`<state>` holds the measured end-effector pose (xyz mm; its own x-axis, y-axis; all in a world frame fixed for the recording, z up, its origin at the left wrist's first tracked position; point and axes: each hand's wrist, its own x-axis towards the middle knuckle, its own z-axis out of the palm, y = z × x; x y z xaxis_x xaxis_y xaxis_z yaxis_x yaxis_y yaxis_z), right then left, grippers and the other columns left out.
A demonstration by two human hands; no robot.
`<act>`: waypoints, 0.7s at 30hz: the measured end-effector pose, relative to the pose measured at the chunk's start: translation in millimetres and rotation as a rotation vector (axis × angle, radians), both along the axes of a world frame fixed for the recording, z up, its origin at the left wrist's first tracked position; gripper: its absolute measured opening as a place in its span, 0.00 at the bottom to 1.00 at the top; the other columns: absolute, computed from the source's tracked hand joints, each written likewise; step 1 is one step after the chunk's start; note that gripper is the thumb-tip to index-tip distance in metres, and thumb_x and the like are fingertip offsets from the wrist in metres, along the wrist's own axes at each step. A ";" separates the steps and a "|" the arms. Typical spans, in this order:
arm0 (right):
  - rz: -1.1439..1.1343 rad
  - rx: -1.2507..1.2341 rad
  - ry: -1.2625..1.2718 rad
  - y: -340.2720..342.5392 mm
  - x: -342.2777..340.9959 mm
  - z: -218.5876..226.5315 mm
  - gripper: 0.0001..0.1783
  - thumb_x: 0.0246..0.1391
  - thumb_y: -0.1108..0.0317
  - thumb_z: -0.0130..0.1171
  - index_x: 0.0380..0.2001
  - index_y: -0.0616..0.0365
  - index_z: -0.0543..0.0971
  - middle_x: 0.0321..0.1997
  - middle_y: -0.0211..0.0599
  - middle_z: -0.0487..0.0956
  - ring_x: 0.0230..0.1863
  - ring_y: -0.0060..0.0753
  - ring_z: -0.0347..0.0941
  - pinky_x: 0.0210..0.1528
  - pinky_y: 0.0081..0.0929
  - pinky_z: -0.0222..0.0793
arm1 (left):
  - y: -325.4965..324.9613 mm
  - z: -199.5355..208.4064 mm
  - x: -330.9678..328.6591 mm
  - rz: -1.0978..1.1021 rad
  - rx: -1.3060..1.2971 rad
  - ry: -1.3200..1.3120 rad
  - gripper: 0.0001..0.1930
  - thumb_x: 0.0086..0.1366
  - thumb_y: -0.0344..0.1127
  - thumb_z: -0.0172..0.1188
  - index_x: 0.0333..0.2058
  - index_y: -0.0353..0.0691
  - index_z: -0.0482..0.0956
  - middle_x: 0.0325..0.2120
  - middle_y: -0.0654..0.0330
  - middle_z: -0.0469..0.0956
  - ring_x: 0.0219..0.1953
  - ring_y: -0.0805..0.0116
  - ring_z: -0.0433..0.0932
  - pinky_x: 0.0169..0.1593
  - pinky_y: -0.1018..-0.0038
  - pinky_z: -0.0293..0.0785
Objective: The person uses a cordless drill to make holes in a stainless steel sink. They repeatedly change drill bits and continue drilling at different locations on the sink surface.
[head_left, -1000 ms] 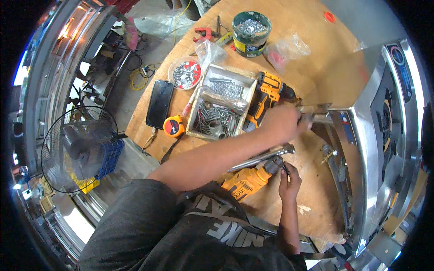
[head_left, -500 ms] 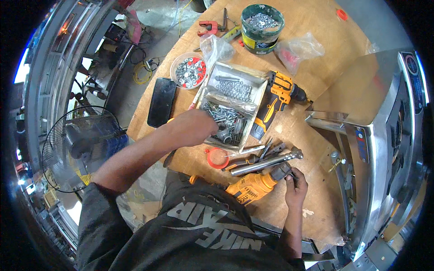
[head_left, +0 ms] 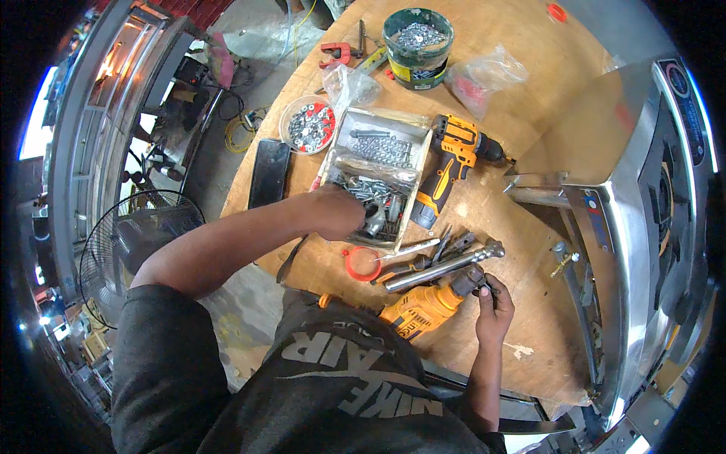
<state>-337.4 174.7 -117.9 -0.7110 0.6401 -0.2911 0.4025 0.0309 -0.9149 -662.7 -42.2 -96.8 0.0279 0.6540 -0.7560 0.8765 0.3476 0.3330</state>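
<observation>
Left hand (head_left: 340,214) at rectangular box (head_left: 413,198) of shiny metal screws (head_left: 363,186); fingers hidden, grip indeterminable. Right hand (head_left: 494,312): fingers pinching small dark piece (head_left: 485,289) beside cylindrical chuck (head_left: 467,280).

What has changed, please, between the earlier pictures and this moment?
The left hand has moved left, away from the metal appliance, to the divided box of screws. The right hand still pinches a small dark piece at the chuck of the yellow drill; the cordless drill and phone stayed put.
</observation>
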 end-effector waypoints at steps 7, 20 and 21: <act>-0.167 -0.007 -0.020 6.0 13.4 0.7 0.15 0.62 0.70 0.55 0.49 0.67 0.76 0.43 0.40 0.80 0.43 0.27 0.75 0.45 0.26 0.75 | 5.7 9.3 15.2 0.125 0.039 0.078 0.09 0.48 0.28 0.57 0.28 0.33 0.84 0.30 0.45 0.82 0.35 0.48 0.82 0.39 0.57 0.77; -0.199 -0.036 0.052 8.0 14.6 -12.5 0.15 0.61 0.71 0.55 0.49 0.66 0.76 0.42 0.37 0.79 0.39 0.22 0.73 0.43 0.21 0.71 | 17.8 -13.2 -4.6 -0.008 -0.104 -0.225 0.18 0.60 0.43 0.55 0.34 0.31 0.81 0.31 0.42 0.80 0.35 0.44 0.80 0.40 0.53 0.73; -0.204 -0.030 0.044 7.9 16.5 -13.3 0.15 0.61 0.71 0.55 0.49 0.66 0.76 0.42 0.37 0.79 0.39 0.22 0.73 0.43 0.21 0.71 | 18.1 -13.0 -5.0 -0.018 -0.104 -0.258 0.19 0.61 0.44 0.55 0.35 0.31 0.81 0.31 0.42 0.80 0.35 0.45 0.80 0.40 0.54 0.73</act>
<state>-320.9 182.6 -131.2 -0.5797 0.7639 -0.2834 0.3568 -0.0747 -0.9312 -667.7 -24.0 -109.9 0.2393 0.5705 -0.7856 0.7738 0.3767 0.5092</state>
